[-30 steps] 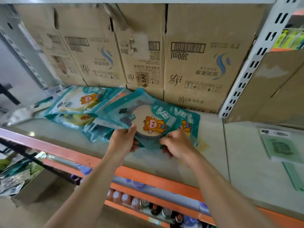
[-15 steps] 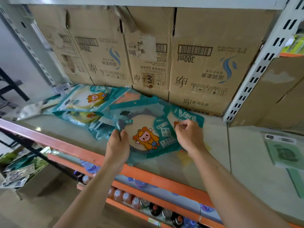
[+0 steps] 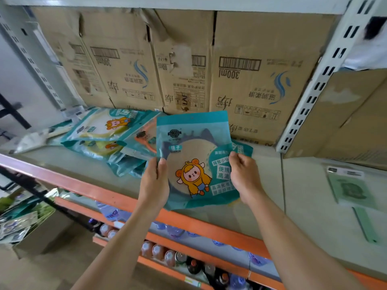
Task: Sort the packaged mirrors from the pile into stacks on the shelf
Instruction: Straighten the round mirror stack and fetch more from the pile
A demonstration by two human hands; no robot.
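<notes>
Hands [image 3: 156, 183] on glossy, flat mirror packet [image 3: 194, 139]

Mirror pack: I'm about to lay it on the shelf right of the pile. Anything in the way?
Nothing visible. The left hand and right hand hold the mirror pack over the shelf; a second pack lies flat just behind it, and the pile sits to the left.
</notes>
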